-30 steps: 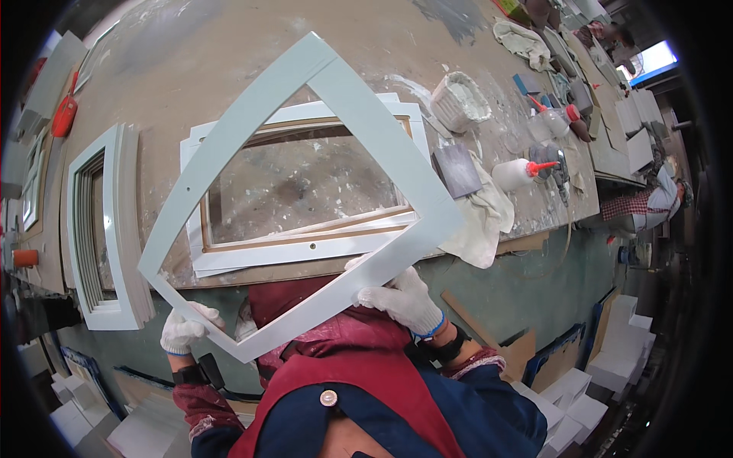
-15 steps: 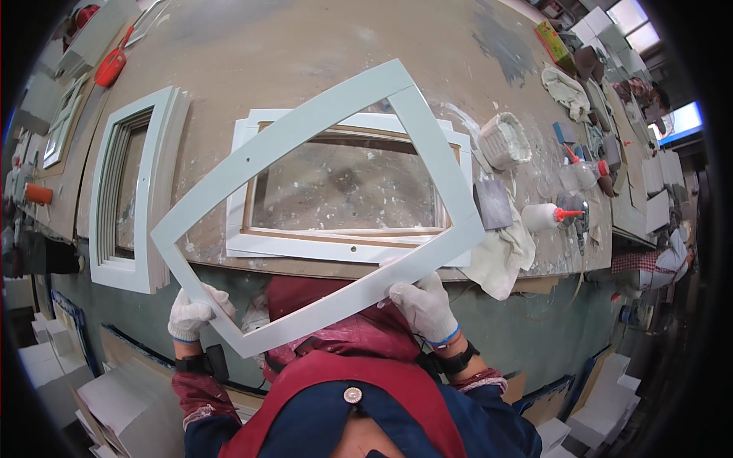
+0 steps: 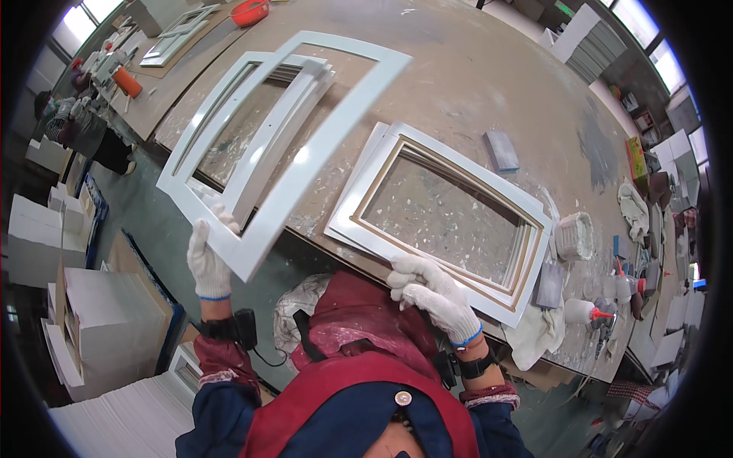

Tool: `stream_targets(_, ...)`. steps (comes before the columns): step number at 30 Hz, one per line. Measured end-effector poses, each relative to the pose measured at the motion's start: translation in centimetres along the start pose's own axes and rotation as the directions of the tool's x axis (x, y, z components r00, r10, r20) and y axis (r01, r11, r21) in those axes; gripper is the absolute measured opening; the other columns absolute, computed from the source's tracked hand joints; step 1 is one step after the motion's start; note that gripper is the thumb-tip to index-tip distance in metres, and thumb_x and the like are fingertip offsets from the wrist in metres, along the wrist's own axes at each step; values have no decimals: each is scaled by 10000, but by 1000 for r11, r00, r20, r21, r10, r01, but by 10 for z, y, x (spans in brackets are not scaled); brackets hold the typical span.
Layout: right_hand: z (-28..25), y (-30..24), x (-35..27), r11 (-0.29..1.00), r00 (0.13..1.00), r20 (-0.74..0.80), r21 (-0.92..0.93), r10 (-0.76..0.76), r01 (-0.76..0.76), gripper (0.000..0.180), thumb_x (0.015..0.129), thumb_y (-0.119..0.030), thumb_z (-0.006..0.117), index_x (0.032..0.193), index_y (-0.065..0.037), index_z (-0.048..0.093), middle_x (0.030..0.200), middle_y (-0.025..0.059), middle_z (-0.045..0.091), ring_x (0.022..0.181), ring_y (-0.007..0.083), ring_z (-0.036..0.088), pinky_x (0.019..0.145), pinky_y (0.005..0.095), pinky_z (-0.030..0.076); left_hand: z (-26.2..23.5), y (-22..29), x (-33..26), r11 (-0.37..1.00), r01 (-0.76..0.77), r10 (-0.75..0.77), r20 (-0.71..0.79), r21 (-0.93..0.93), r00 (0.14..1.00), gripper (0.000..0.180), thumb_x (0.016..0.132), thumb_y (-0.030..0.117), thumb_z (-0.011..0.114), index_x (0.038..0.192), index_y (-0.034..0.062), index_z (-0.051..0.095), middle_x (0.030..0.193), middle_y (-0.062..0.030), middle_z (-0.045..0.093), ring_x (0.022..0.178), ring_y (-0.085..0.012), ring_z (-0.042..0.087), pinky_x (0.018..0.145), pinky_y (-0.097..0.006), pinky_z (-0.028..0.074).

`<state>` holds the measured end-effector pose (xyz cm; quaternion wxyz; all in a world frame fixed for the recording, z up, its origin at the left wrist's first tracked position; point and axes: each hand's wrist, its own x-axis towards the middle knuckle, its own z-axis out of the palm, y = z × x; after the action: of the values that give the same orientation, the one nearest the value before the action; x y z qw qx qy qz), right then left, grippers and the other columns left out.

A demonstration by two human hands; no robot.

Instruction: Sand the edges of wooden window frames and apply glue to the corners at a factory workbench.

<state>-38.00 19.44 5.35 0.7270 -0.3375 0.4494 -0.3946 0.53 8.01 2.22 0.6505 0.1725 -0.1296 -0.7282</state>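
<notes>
My left hand [image 3: 208, 259], in a white knit glove, grips one corner of a white rectangular frame [image 3: 317, 141]. The frame is raised and tilted, reaching over a stack of similar white frames [image 3: 263, 137] at the table's left edge. My right hand [image 3: 435, 294], gloved too, has its fingers loosely bent and apart, with nothing in them. It is at the near edge of another pile of white frames [image 3: 473, 162] with a brown inner lip; whether it touches that pile I cannot tell.
Right of the pile are a grey block [image 3: 548, 285], a crusted white tub [image 3: 574, 237], a white bottle with a red tip [image 3: 580, 311] and a cloth [image 3: 538, 336]. Another grey block [image 3: 500, 151] lies behind. A red bowl [image 3: 250, 11] sits far left. Someone [image 3: 80, 130] stands beyond the left edge.
The held frame has swung left, from over the middle pile to over the left stack. My right hand has let go of it. The whole view has turned leftward.
</notes>
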Motion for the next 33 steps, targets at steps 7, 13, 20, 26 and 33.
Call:
stream_targets(7, -8, 18, -23, 995, 990, -103, -15, 99, -101, 501, 910, -121, 596, 1364, 45, 466, 1160, 153, 611, 951, 190, 617, 805, 308, 517, -54, 63, 57, 914, -255, 261, 22, 316, 965, 402, 987, 150, 586, 1273, -105, 462, 1124, -225, 613, 1018, -316, 628, 920, -439, 542)
stream_targets(13, -12, 31, -37, 996, 985, -150, 41, 81, -76, 495, 915, -116, 589, 1369, 38, 467, 1182, 155, 595, 955, 173, 605, 809, 302, 512, -73, 86, 69, 940, -142, 166, -54, 309, 985, 350, 988, 95, 568, 1273, -89, 486, 1208, -233, 609, 1100, -320, 627, 948, -446, 553)
stream_targets(20, -16, 32, -32, 999, 990, -134, 18, 48, -46, 494, 929, -185, 596, 1348, 45, 475, 1132, 130, 605, 923, 165, 600, 780, 293, 507, -90, 133, 76, 909, 57, -14, -105, 413, 994, 341, 1004, 111, 548, 1277, -88, 500, 1251, -240, 611, 1150, -320, 624, 965, -433, 569)
stream_targets(26, -19, 42, -39, 999, 983, -179, 33, 42, -37, 467, 934, -175, 592, 1338, 33, 486, 1100, 113, 619, 923, 162, 603, 771, 292, 508, -62, 120, 86, 837, 125, 72, -335, 533, 939, 355, 987, 167, 592, 1260, -52, 527, 1085, -188, 676, 933, -299, 704, 767, -410, 639)
stream_targets(33, -36, 49, -105, 992, 866, -499, 81, -45, 98, 374, 941, -84, 541, 1293, 40, 530, 1046, 117, 653, 865, 163, 623, 737, 281, 520, 10, 116, 53, -296, 489, 590, -245, 821, 770, 440, 938, 472, 634, 792, 59, 591, 624, 12, 550, 464, -74, 477, 406, -238, 361)
